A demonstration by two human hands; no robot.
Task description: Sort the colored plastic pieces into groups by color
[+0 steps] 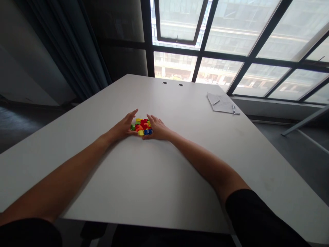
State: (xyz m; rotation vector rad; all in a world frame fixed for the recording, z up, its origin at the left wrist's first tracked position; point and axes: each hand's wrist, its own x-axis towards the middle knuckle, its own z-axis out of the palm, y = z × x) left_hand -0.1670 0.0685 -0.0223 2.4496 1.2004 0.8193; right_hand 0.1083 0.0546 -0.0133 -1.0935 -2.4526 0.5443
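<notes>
A small heap of brightly coloured pieces [143,125], red, orange, yellow, green and blue, lies on the white table [154,171]. They look like wrapped sweets or little blocks; their kind is too small to tell. My left hand [125,125] cups the heap's left side, thumb and fingers apart, close to a green piece [133,127]. On the other side my right hand [157,128] curves round the heap with its fingers spread, next to a blue piece [148,131]. A yellow piece [141,133] sits at the near edge between both thumbs. Some pieces are partly hidden by the right hand.
Toward the right rear of the table lies a sheet of paper [223,103] with a pen [233,109] and another slim item [216,102] on it. Two round dark grommets [165,82] are set near the far edge. Windows and a dark curtain [69,44] stand beyond.
</notes>
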